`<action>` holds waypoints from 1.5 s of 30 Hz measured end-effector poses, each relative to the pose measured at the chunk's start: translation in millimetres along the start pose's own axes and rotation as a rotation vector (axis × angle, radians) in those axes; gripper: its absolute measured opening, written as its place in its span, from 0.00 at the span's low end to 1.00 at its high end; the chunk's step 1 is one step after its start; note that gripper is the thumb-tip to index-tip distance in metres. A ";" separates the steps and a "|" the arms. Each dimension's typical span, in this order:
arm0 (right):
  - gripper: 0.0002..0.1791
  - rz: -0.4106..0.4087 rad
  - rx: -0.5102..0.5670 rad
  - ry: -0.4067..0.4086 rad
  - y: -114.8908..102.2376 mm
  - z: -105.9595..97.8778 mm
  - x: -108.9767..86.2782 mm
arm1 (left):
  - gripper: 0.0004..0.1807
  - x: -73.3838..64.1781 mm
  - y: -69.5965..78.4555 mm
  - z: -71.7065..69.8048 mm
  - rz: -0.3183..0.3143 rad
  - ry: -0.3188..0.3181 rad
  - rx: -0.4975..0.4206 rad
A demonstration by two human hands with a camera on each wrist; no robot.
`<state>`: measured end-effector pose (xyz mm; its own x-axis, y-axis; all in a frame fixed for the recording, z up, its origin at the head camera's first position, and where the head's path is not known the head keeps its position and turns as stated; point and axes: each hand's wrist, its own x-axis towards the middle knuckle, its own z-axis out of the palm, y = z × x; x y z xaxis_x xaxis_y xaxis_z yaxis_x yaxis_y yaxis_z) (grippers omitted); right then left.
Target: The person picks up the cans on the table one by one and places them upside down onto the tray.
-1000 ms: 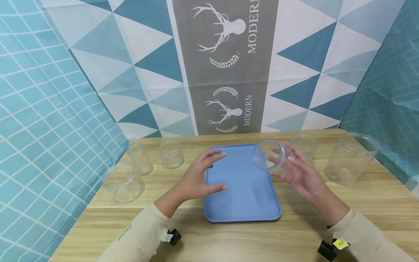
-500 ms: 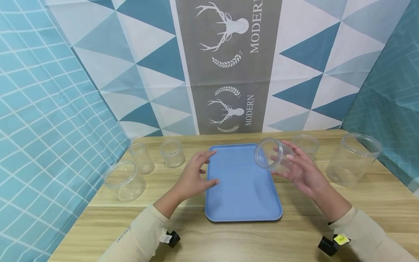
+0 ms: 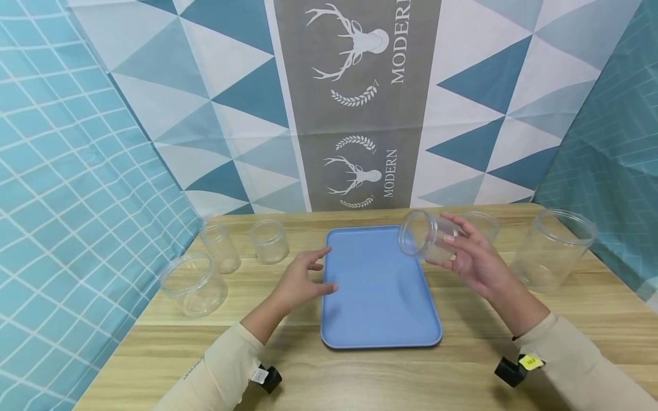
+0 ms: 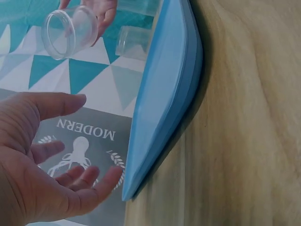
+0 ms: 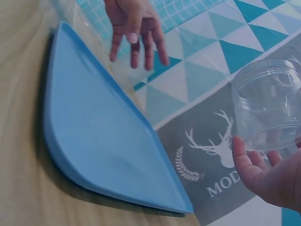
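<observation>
My right hand (image 3: 475, 257) grips a clear plastic jar (image 3: 424, 235) around its base end. The jar is tipped on its side above the right edge of a blue tray (image 3: 380, 285), its mouth facing left. In the right wrist view the same jar (image 5: 265, 106) looks empty and has no lid. Over the tray's left edge hovers my left hand (image 3: 303, 282), thumb and fingers spread apart and holding nothing. The left wrist view shows that hand (image 4: 56, 169) with a gap between thumb and loosely bent fingers.
At the left stand a wide jar (image 3: 195, 288), a slim jar (image 3: 221, 251) and a small jar (image 3: 269, 242), all clear. On the right is a large jar (image 3: 552, 251); another jar (image 3: 485, 225) is partly hidden behind my right hand. Patterned cloth hangs behind the wooden table (image 3: 360, 377).
My left hand has drawn back leftward from over the tray to its left edge. The right hand has raised the jar slightly and tilted it a little.
</observation>
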<state>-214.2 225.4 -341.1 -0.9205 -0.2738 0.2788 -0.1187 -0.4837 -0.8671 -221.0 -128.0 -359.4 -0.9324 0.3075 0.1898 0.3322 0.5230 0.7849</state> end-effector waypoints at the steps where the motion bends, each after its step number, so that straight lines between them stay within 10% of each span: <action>1: 0.22 -0.007 -0.011 0.008 -1.3 0.4 0.8 | 0.43 0.0 -0.5 0.4 -0.021 0.001 -0.004; 23: 0.22 0.071 -0.174 0.121 -7.8 -1.1 29.0 | 0.51 6.2 -3.5 7.3 -0.423 -0.076 -0.216; 45: 0.28 0.128 -0.348 0.186 -3.2 -1.6 42.2 | 0.33 16.2 -25.1 18.2 -0.458 -0.140 -0.249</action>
<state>-253.3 216.8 -327.2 -0.9838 -0.1434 0.1079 -0.0884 -0.1366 -0.9867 -241.9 -121.6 -386.8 -0.9403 0.2043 -0.2723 -0.1639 0.4295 0.8881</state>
